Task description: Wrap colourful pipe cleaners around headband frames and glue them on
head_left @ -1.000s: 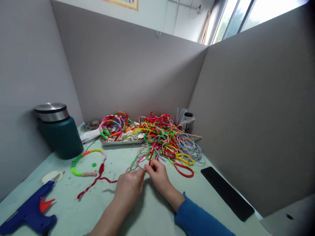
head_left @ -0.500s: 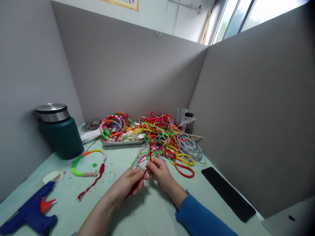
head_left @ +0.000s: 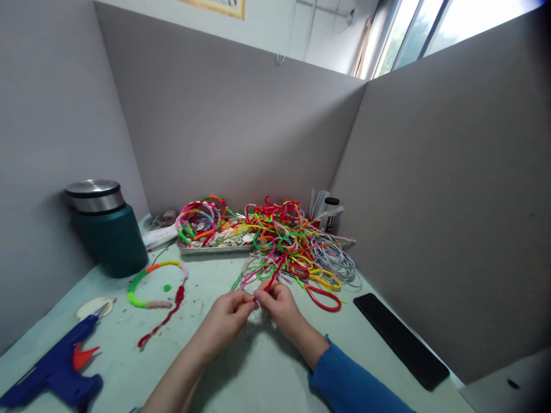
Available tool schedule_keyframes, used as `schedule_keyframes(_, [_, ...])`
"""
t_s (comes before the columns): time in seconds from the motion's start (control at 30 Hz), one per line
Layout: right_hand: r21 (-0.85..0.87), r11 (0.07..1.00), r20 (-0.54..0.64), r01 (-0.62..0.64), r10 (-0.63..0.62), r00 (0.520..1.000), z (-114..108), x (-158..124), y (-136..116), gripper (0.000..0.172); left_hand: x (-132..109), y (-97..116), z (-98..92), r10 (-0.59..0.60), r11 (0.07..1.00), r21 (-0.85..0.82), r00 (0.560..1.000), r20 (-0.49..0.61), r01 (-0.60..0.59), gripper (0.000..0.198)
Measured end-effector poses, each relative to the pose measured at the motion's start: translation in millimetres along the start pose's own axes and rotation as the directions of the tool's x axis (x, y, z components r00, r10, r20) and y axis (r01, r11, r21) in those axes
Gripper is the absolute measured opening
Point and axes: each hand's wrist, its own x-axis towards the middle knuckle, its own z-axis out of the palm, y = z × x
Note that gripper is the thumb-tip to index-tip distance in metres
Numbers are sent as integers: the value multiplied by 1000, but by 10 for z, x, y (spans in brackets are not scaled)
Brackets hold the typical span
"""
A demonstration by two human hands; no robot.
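Observation:
My left hand (head_left: 226, 320) and my right hand (head_left: 280, 307) meet fingertip to fingertip above the middle of the pale green table (head_left: 267, 373). Both pinch a red pipe cleaner (head_left: 271, 279), which rises from the fingers toward a big tangle of coloured pipe cleaners (head_left: 286, 238). The fingers of both hands are closed around it. A half-wrapped ring in green, yellow, orange and pink (head_left: 148, 284) lies to the left, with a red pipe cleaner tail (head_left: 166, 318) trailing from it.
A dark green canister with a metal lid (head_left: 105, 226) stands at the left wall. A blue glue gun (head_left: 55, 370) lies near left. A metal tray (head_left: 210, 248) holds shells and wrapped rings. A black phone (head_left: 400, 339) lies right. Grey cord coils (head_left: 336, 261) sit beside the tangle.
My left hand slid back along the red pipe cleaner, then returned up to the right hand's fingertips. The red strand between the hands is now short and gathered at the pinch.

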Motion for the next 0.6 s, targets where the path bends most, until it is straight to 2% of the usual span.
schedule_keyframes(0.07, [-15, 999, -66, -28, 27, 997, 16, 6, 26, 32, 9, -13, 34, 133, 937, 341, 978, -159, -72, 21])
schedule_keyframes(0.1, [-2, 999, -76, -45, 45, 996, 17, 11, 34, 32, 15, -22, 46, 182, 891, 447, 964, -196, -77, 22])
schedule_keyframes(0.17, [50, 996, -60, -72, 75, 995, 4, 25, 37, 32, 32, -42, 57, 200, 864, 497, 959, -201, -76, 26])
schedule_keyframes(0.23, [86, 993, -28, -75, 78, 997, -21, 40, 25, 31, 56, -63, 44, 127, 933, 354, 980, -151, -66, 35])
schedule_keyframes(0.3, [100, 993, -18, -59, 62, 998, -48, 53, 8, 30, 73, -79, 16, -19, 996, 89, 997, -75, 26, 46])
schedule_keyframes(0.37, [110, 993, -25, -48, 51, 998, -67, 63, -5, 29, 71, -84, -16, -138, 975, -172, 990, 33, 142, 55])
schedule_keyframes(0.43, [118, 992, -31, -42, 46, 998, -76, 67, -10, 29, 53, -75, -41, -168, 927, -312, 975, 146, 207, 57])
schedule_keyframes(0.53, [114, 993, -45, -24, 29, 999, -69, 66, -9, 30, 32, -55, -53, -144, 930, -302, 964, 224, 210, 49])
schedule_keyframes(0.6, [127, 992, -58, -21, 29, 998, -52, 63, -5, 30, 37, -50, -45, -98, 978, -170, 983, 157, 124, 40])
